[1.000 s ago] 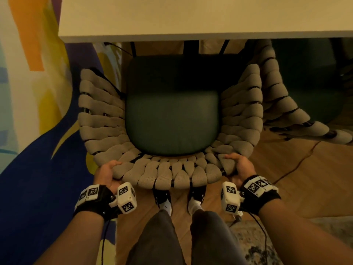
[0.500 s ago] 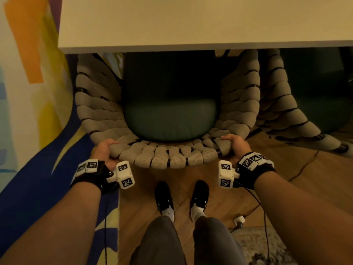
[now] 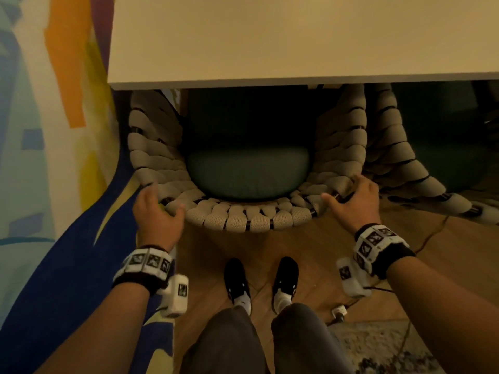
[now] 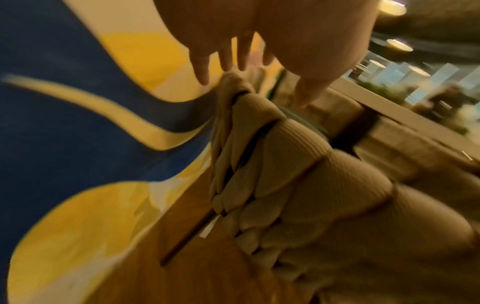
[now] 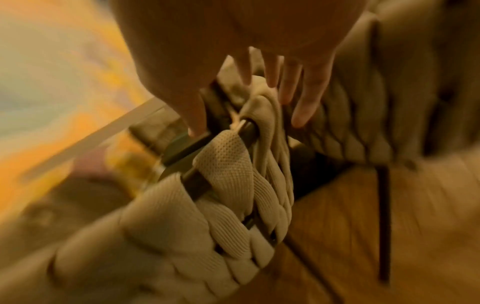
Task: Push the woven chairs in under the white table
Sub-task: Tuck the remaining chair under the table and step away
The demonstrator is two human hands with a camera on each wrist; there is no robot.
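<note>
The beige woven chair (image 3: 243, 220) with a green cushion (image 3: 248, 174) sits mostly under the white table (image 3: 297, 36); only its curved back rim sticks out. My left hand (image 3: 156, 211) is at the rim's left end and my right hand (image 3: 353, 201) at its right end. Both have straight, spread fingers that rest on or hover just off the weave. The wrist views show the left hand's fingers (image 4: 202, 67) over the chair's rope (image 4: 285, 164) and the right hand's fingers (image 5: 306, 102) over the rope (image 5: 226, 170). A second woven chair (image 3: 421, 171) stands tucked under the table at the right.
A painted wall (image 3: 54, 157) in blue, yellow and orange runs close along the left. My shoes (image 3: 237, 282) stand on the wooden floor (image 3: 310, 252) behind the chair. A cable and plug (image 3: 339, 311) lie by a patterned rug (image 3: 378, 352) at the lower right.
The chair has slid farther under the table, with more of the cushion hidden. Both hands have gone from gripping the back rim to straight, loosened fingers.
</note>
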